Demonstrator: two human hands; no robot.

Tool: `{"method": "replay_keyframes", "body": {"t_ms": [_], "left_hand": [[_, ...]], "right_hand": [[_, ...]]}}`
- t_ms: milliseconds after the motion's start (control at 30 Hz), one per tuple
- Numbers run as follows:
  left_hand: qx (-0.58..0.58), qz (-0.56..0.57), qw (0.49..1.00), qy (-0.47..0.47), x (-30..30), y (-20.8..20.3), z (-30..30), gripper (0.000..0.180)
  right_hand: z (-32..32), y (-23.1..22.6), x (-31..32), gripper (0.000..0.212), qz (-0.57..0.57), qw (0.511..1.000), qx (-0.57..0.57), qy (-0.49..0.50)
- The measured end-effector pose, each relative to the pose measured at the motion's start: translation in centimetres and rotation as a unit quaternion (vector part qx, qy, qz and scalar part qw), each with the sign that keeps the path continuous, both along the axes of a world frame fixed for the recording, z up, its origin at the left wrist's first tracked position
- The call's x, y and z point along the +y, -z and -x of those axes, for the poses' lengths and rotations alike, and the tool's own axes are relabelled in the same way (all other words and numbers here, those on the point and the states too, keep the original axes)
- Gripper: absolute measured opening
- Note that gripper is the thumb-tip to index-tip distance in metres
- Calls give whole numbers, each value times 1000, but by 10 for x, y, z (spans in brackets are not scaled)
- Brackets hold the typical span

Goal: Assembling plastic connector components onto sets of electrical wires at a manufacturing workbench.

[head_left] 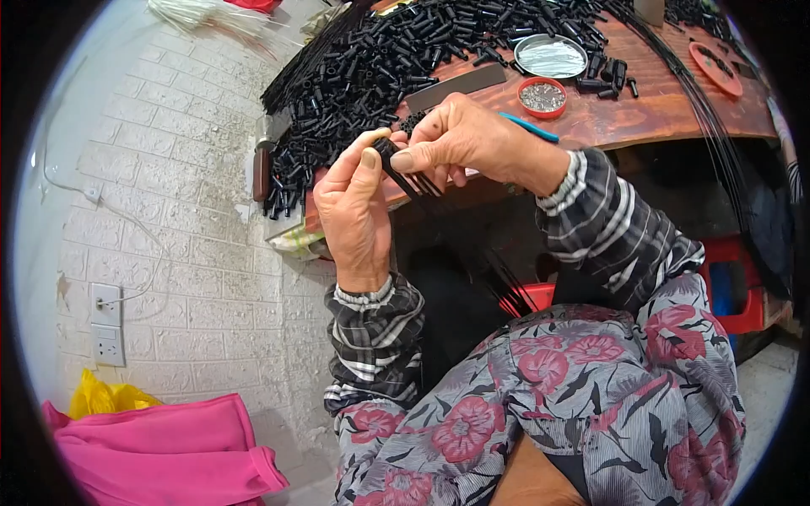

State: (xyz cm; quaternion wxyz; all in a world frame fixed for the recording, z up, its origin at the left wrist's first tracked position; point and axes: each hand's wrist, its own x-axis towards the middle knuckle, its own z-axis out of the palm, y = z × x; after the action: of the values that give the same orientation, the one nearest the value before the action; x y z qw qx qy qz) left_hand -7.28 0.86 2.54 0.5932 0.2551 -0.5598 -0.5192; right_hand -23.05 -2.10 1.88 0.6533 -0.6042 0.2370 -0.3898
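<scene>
Head view: left hand [354, 211] and right hand [460, 139] raised together just in front of the table [666, 110], fingers of both clenched on a bundle of thin black rods [413, 181] trailing down toward the lap. Heap of small black caps [380, 59] behind. Probably capping rod ends; next calls for steady alignment.

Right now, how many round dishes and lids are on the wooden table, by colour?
Silver round lid: 1
Small red dish of tiny metal bits: 1
Flat red lid near the table's right edge: 1
Total: 3
The black tubes are heaped too thick to count. Both hands, left hand and right hand, pinch a bundle of thin black rods.
</scene>
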Motion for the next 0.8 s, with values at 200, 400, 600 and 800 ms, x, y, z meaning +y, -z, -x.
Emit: {"method": "replay_keyframes", "body": {"t_ms": [200,400,600,800], "left_hand": [[19,-21,993,-116,2,0,17,17],[137,-59,983,-109,-3,17,25,24],[138,-83,987,-16,-3,28,33,16],[121,-52,991,13,-18,26,34,13]], "right_hand": [[4,-11,17,29,350,872,207,272],[17,-1,2,22,372,877,156,262],[33,-5,-6,18,163,974,104,117],[38,-4,-12,19,115,988,61,88]]}}
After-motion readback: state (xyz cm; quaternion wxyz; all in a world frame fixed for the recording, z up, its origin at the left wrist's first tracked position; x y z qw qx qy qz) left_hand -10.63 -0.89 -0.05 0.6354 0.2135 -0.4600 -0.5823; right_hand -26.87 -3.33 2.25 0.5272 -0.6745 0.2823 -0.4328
